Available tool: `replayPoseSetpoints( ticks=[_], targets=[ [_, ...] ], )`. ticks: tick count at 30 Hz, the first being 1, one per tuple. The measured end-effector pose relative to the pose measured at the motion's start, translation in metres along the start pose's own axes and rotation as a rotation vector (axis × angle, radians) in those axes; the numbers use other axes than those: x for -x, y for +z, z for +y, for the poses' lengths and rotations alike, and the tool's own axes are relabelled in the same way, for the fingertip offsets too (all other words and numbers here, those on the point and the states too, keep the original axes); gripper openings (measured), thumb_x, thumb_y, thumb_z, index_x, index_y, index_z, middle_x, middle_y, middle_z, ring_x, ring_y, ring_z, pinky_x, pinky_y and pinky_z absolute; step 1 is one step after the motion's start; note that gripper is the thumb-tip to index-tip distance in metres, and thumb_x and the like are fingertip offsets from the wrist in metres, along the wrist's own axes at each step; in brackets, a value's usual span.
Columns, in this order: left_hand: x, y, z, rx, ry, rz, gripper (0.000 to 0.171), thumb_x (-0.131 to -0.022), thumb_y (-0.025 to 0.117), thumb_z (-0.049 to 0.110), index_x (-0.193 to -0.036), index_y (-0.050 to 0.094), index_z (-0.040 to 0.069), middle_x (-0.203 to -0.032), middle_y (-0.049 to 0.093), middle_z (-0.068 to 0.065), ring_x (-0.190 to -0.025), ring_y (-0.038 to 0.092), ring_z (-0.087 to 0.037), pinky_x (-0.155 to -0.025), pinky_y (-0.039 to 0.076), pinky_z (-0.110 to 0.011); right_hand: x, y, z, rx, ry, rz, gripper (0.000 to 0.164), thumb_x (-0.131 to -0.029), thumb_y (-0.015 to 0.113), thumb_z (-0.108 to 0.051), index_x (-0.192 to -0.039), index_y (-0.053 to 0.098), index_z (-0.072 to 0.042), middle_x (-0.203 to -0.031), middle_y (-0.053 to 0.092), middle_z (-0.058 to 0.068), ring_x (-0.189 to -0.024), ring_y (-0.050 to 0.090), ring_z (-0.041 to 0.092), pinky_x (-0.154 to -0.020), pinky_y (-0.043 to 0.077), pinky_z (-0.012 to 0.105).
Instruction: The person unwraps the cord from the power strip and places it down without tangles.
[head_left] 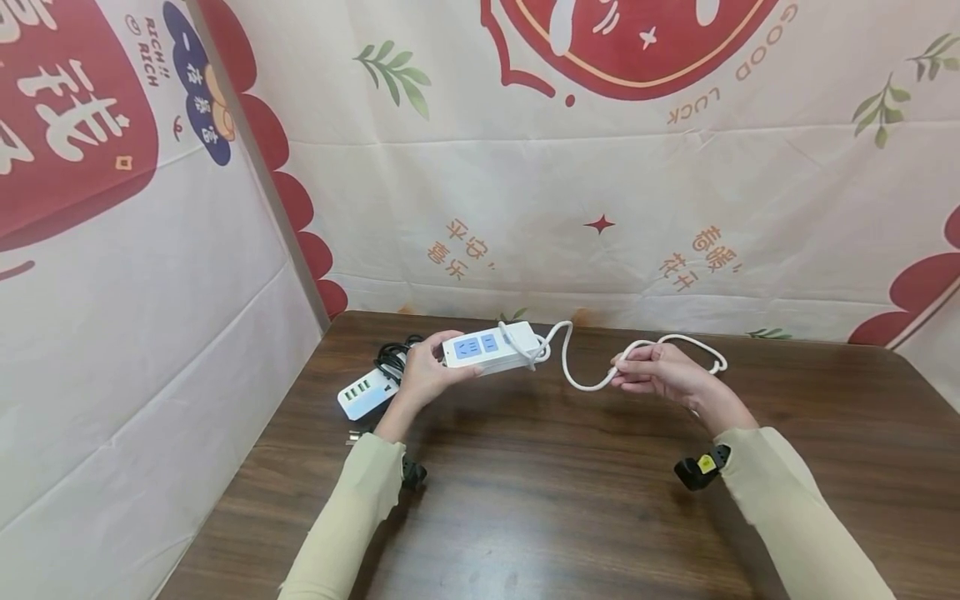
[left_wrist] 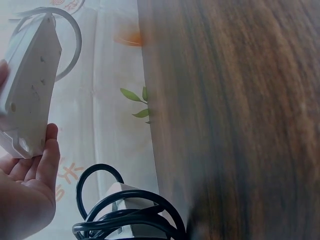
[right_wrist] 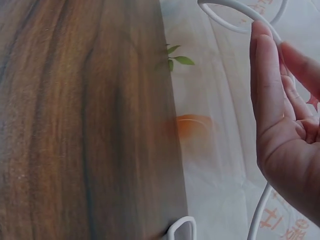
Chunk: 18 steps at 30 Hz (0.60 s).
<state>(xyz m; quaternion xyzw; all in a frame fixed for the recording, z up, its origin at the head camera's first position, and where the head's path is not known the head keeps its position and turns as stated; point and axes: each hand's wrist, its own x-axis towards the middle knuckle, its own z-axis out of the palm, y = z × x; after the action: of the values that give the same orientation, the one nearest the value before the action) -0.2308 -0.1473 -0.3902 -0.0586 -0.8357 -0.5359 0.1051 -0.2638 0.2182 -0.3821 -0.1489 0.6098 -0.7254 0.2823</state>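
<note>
A white power strip (head_left: 492, 348) with blue socket faces is held above the table by my left hand (head_left: 429, 373), which grips its left end. In the left wrist view the strip's pale underside (left_wrist: 37, 85) shows, with fingers of the left hand (left_wrist: 30, 185) around its lower end. White cord (head_left: 567, 367) loops about the strip's right end and runs across to my right hand (head_left: 667, 377). There the thumb and fingers pinch it. The right wrist view shows the cord (right_wrist: 240, 7) between thumb and fingertips of the right hand (right_wrist: 285, 125), with more cord hanging below.
A second white power strip (head_left: 366, 396) with a blue end and USB ports lies at the table's left, black cord (head_left: 393, 357) coiled on it. A plug (head_left: 354, 437) lies near it. Printed cloth (head_left: 555, 250) hangs behind the brown wooden table (head_left: 555, 500).
</note>
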Motion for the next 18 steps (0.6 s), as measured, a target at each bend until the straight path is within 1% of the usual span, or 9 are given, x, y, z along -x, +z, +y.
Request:
replayPoseSetpoints(
  ticks=[7,13,18],
  targets=[
    [-0.001,-0.001,-0.001,0.01,-0.009,0.012,0.06,-0.06,0.085,0.023,-0.112,0.059,0.01,-0.107,0.062,-0.005,-0.094,0.057,-0.02,-0.082,0.045,-0.037,-0.001,-0.001,0.008,0.017,0.028,0.006,0.017,-0.09,0.05,0.003,-0.089,0.066,-0.004,-0.083,0.069,0.009,-0.079,0.067,0.018,-0.074,0.051,0.029],
    [-0.001,-0.002,-0.001,0.03,-0.01,0.015,0.058,-0.061,0.084,0.021,-0.113,0.06,0.01,-0.107,0.062,-0.006,-0.094,0.057,-0.02,-0.08,0.046,-0.037,-0.003,-0.004,0.011,0.031,0.046,0.03,0.018,-0.09,0.05,0.004,-0.087,0.066,-0.005,-0.082,0.069,0.008,-0.079,0.067,0.017,-0.076,0.05,0.031],
    [-0.001,-0.003,0.0,0.023,-0.006,0.023,0.059,-0.061,0.084,0.021,-0.113,0.06,0.01,-0.107,0.062,-0.005,-0.093,0.057,-0.02,-0.079,0.045,-0.036,-0.004,-0.009,0.014,0.057,0.061,0.049,0.018,-0.09,0.05,0.003,-0.085,0.066,-0.006,-0.081,0.069,0.007,-0.079,0.067,0.016,-0.074,0.051,0.028]
  ],
)
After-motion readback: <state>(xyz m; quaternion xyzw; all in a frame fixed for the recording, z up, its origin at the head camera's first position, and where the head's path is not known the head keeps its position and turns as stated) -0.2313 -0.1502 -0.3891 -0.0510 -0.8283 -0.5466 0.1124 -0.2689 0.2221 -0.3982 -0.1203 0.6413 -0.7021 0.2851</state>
